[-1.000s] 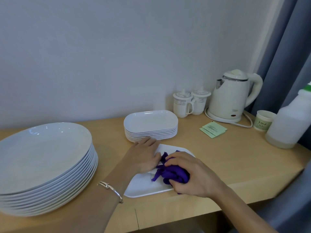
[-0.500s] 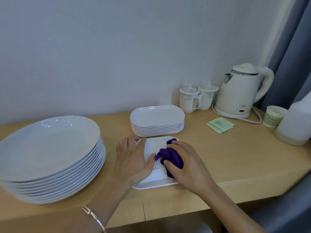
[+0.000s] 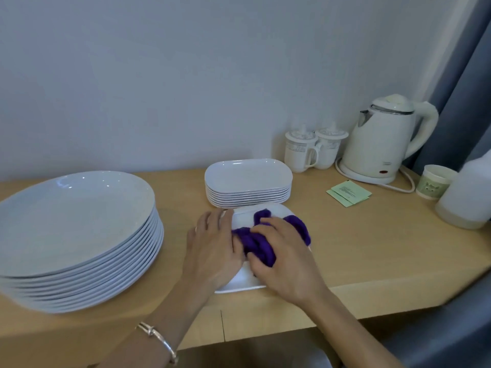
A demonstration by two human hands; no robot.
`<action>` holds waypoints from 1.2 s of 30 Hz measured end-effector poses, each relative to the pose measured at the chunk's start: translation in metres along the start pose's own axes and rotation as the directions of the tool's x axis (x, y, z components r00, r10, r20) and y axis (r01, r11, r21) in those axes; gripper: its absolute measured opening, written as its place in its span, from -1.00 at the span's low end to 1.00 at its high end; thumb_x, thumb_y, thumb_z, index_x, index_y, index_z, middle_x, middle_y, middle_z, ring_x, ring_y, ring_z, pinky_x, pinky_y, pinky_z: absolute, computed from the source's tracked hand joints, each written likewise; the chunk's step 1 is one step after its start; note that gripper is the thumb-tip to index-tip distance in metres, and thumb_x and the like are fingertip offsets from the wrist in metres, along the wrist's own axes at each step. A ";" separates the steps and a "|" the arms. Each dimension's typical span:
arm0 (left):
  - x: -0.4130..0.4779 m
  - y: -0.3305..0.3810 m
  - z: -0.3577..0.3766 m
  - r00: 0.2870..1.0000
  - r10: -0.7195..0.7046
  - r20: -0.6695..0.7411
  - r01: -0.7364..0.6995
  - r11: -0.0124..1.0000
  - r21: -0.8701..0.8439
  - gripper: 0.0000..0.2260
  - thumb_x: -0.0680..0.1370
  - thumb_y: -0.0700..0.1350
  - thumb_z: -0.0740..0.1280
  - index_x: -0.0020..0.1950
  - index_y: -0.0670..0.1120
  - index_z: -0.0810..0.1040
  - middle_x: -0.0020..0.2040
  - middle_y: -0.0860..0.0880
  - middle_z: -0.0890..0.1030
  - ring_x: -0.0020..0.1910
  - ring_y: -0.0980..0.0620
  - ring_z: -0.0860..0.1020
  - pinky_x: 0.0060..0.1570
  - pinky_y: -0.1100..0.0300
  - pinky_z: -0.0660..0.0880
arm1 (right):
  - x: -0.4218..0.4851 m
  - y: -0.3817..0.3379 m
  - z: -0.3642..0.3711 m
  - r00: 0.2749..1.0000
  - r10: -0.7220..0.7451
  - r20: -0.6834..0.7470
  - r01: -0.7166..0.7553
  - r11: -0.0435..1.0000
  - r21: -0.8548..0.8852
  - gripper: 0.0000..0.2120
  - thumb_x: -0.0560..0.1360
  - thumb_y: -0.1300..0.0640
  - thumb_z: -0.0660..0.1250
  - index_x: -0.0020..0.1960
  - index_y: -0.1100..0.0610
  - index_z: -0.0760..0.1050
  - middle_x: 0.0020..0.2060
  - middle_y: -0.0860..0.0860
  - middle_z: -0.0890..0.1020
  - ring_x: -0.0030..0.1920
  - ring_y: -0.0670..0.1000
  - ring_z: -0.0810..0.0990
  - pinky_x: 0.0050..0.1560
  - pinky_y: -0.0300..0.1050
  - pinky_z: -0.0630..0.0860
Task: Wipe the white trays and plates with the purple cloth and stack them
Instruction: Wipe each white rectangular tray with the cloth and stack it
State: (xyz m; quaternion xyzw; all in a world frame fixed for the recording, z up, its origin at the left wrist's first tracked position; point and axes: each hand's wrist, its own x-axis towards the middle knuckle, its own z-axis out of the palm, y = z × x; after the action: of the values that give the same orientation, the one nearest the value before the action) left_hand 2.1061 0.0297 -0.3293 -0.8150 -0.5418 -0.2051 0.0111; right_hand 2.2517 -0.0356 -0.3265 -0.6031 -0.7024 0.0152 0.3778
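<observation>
Pale wooden counter (image 3: 358, 248) carries one white tray (image 3: 240, 284) at its front edge; the right hand (image 3: 287, 258) grips the bunched purple cloth (image 3: 255, 243) against it while the left hand (image 3: 212, 248), fingers flat, steadies its left rim. Wiping looks underway; next it likely needs lifting squarely onto the tray stack (image 3: 248, 181) just behind, right of the plate stack (image 3: 77, 235).

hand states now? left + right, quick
Left hand: open, flat on the white tray.
Right hand: closed on the purple cloth, on that tray.
</observation>
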 end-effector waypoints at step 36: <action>-0.003 0.006 0.009 1.000 0.008 0.000 -0.008 0.996 0.085 -0.47 0.50 -0.02 0.01 0.31 -0.29 0.48 0.26 -0.22 0.54 0.25 -0.16 0.53 0.16 -0.14 0.48 | 0.095 0.036 -0.029 0.889 0.299 0.346 -0.345 0.935 0.080 -0.76 0.40 -0.02 0.38 0.06 -0.09 0.49 -0.10 -0.15 0.59 -0.08 -0.09 0.55 -0.05 -0.13 0.51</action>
State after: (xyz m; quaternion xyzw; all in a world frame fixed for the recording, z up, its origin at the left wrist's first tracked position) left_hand 2.1131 0.0274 -0.3374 -0.8161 -0.5466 -0.1820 0.0466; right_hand 2.2987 0.0434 -0.2747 -0.6725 -0.6426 0.2269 0.2888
